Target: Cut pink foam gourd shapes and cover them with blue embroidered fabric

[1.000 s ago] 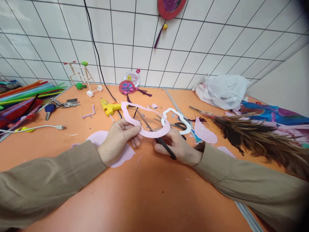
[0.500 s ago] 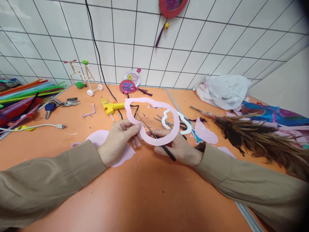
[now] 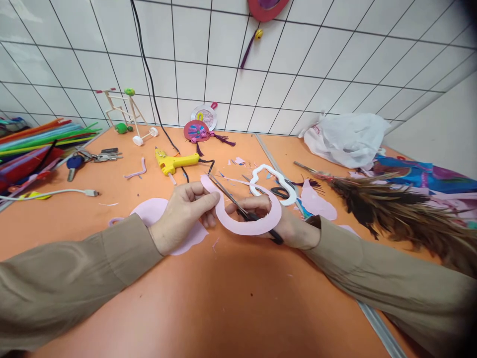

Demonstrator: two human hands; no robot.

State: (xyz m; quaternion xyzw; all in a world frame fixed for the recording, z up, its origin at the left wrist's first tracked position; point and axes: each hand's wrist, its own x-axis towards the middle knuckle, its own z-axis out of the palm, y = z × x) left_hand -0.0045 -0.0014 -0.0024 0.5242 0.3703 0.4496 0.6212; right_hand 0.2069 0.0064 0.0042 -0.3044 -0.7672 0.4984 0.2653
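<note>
My left hand point(image 3: 186, 211) pinches the left side of a pink paper outline point(image 3: 246, 227), a curved band with an open middle. Fingers of my right hand point(image 3: 283, 219) are closed on black-handled scissors point(image 3: 233, 200), whose blades point up and left through the band's opening, towards my left thumb. The band hides part of the handles and right fingers. Below my left wrist a pink paper piece point(image 3: 151, 210) lies on the table. A white cloud-shaped outline point(image 3: 257, 174) rests beyond my right hand, with another pair of scissors point(image 3: 279, 192) partly under it.
A yellow glue gun point(image 3: 177, 161) with a black cable lies behind my left hand. Keys point(image 3: 100, 156) and coloured pipe cleaners point(image 3: 44, 141) are at left. Brown feathers point(image 3: 383, 209), a pink scrap point(image 3: 316, 201) and a white plastic bag point(image 3: 345, 139) occupy the right side.
The pink outline has tilted, its far edge dropping and now looking thin. My right hand and scissors have shifted slightly right; my left hand keeps its pinch.
</note>
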